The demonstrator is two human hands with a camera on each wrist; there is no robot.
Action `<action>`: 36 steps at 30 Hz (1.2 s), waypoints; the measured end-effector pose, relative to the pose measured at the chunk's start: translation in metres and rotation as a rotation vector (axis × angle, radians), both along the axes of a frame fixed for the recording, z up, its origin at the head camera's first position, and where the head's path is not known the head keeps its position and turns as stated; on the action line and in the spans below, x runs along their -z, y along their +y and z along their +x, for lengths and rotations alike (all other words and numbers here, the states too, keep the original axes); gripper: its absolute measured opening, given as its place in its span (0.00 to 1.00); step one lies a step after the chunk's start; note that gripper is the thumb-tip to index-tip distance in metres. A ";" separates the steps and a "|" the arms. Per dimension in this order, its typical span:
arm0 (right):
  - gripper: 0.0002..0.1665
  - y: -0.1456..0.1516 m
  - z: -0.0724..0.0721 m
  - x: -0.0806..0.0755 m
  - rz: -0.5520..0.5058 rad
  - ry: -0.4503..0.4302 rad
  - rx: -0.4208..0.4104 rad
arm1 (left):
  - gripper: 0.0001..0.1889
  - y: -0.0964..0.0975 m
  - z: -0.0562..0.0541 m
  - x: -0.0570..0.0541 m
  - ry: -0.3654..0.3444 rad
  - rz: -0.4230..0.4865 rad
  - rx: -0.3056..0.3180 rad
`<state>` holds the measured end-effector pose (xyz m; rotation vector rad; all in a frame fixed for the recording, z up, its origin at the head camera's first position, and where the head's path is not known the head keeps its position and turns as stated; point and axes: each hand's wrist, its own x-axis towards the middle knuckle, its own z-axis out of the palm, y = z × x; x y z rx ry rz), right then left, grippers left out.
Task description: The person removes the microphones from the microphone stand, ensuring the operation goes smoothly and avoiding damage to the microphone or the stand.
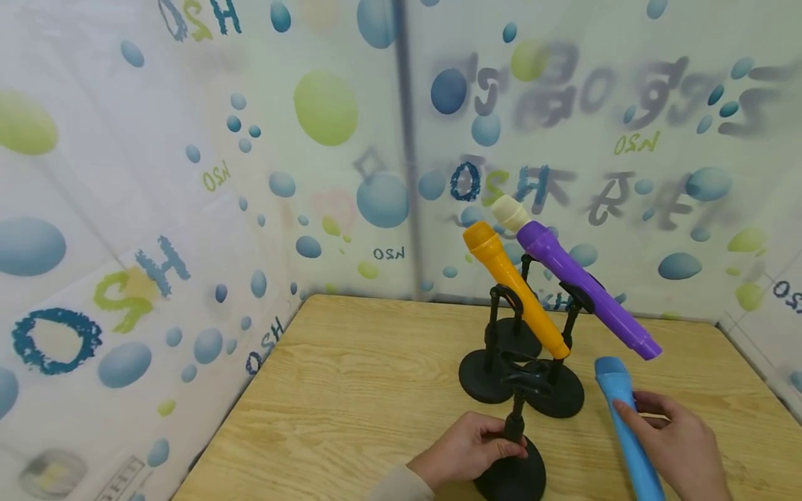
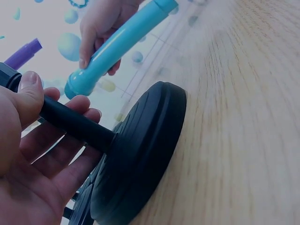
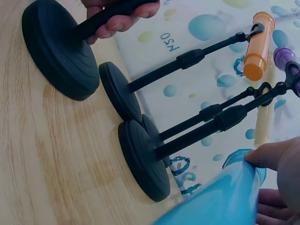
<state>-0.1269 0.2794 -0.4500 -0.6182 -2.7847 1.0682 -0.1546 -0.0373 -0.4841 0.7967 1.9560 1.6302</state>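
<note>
My left hand (image 1: 471,447) grips the pole of a black round-based microphone stand (image 1: 515,480), low down near its base; the clip at its top holds no microphone. In the left wrist view the thumb and fingers lie around that pole (image 2: 77,123). To the right, my right hand (image 1: 683,440) holds a blue toy microphone (image 1: 628,424) between thumb and fingers, its head pointing away from me. Behind the stand, an orange microphone (image 1: 516,285) and a purple microphone (image 1: 589,289) rest tilted in the clips of two other stands. A cream microphone (image 1: 510,212) shows partly behind them.
The other stands' black bases (image 1: 485,376) cluster close together towards the back right of the wooden table (image 1: 326,390). Light sheets (image 1: 351,160) printed with blue and green spots hang behind the table and along its left side.
</note>
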 end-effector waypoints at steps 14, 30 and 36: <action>0.46 0.010 -0.008 0.018 0.024 -0.078 0.035 | 0.13 0.001 -0.001 0.001 -0.009 0.015 0.004; 0.43 0.010 -0.016 0.035 0.001 -0.068 0.008 | 0.13 0.000 0.001 0.002 0.006 0.035 0.006; 0.42 0.008 -0.019 0.040 -0.009 -0.071 0.004 | 0.13 0.000 0.000 0.003 0.000 0.018 0.004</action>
